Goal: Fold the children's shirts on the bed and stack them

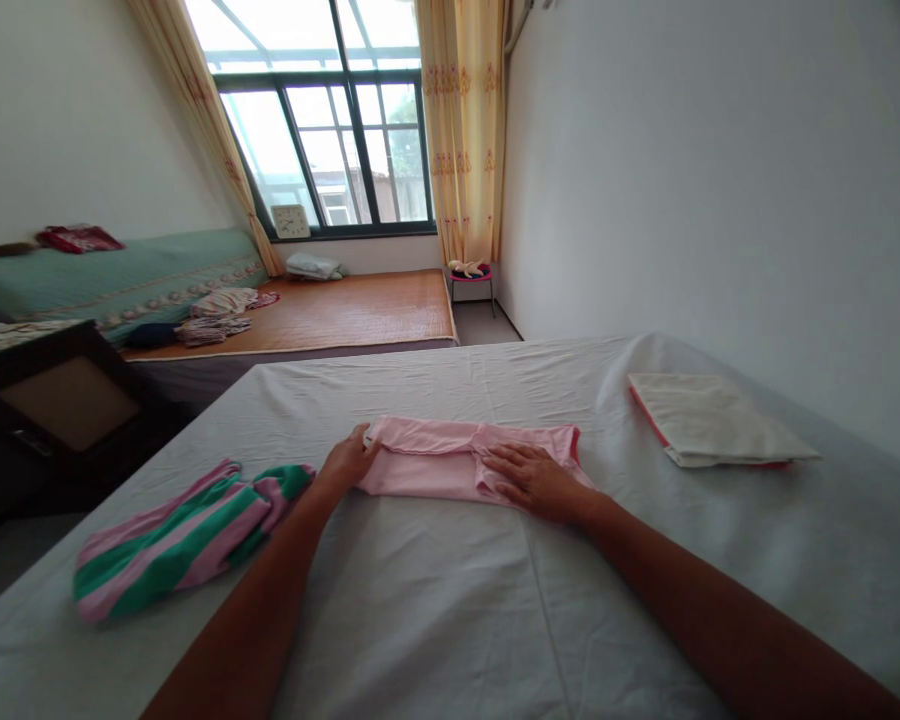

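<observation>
Two forearms reach mid-frame: left hand (349, 462) pinches pink garment (435, 465) edge; right hand (534, 482) presses flat, fingers spread.

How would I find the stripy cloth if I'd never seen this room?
Look at the white sheet in front. The stripy cloth lies bunched near its left edge, beside the left hand. It alone has green and pink stripes; the pink cloth is plain.

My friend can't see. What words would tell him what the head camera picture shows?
Two bare hands work a folded pink garment on a white-sheeted bed: the left hand grips its left end, the right hand presses flat on it. A pink-and-green striped cloth lies left, a folded white cloth right.
</observation>
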Demonstrator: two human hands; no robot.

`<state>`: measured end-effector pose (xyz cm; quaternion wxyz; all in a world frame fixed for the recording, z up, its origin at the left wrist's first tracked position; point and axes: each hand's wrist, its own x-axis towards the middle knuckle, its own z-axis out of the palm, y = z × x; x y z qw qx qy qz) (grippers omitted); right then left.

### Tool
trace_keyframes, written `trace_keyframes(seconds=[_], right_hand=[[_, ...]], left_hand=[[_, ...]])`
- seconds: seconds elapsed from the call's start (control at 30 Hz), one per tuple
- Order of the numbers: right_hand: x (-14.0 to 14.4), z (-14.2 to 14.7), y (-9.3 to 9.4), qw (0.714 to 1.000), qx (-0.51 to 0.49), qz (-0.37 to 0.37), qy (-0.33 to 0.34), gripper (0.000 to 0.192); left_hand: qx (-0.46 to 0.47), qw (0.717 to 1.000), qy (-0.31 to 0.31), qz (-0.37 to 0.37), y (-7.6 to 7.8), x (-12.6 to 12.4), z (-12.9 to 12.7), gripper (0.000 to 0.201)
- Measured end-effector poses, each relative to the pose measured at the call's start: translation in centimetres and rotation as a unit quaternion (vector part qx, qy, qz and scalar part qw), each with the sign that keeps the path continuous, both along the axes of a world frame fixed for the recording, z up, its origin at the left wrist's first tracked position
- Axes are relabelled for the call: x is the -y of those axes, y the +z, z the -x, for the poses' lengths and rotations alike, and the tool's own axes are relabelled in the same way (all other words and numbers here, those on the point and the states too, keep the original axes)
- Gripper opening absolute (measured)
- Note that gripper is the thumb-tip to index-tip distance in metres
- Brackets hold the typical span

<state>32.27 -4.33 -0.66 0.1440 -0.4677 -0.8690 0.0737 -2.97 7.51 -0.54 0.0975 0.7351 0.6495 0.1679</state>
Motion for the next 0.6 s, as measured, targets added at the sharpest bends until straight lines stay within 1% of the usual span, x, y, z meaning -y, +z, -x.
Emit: trace_keyframes(seconds=[0.07, 0.17, 0.27, 0.37, 0.43, 0.5, 0.6], right_hand=[[0.0, 0.0, 0.0, 1.000, -0.002, 0.000, -0.001, 0.050], [0.1, 0.1, 0.1, 1.000, -0.001, -0.001, -0.003, 0.050], [0.1, 0.1, 0.2, 1.000, 0.000, -0.001, -0.003, 0.050], [0.1, 0.1, 0.2, 1.000, 0.001, -0.002, -0.003, 0.049], [0.1, 0.1, 0.2, 1.000, 0.000, -0.003, -0.004, 0.049], [0.2, 0.2, 0.3, 1.000, -0.002, -0.005, -0.004, 0.048], [0.2, 0.1, 0.6, 1.000, -0.018, -0.008, 0.012, 0.048]], left_hand=[[0.039, 0.999, -0.020, 0.012, -0.2, -0.2, -0.2, 0.052], [0.127, 0.990, -0.052, -0.009, -0.3, -0.3, -0.5, 0.057], [0.186, 0.981, -0.053, -0.010, -0.2, -0.3, -0.5, 0.061], [0.213, 0.976, -0.038, 0.021, 0.1, 0.0, -0.5, 0.066], [0.223, 0.974, -0.041, 0.020, 0.2, 0.3, -0.6, 0.066], [0.234, 0.971, -0.052, 0.015, 0.2, 0.5, -0.8, 0.061], [0.244, 0.968, -0.053, 0.032, 0.4, 0.9, -1.1, 0.053]])
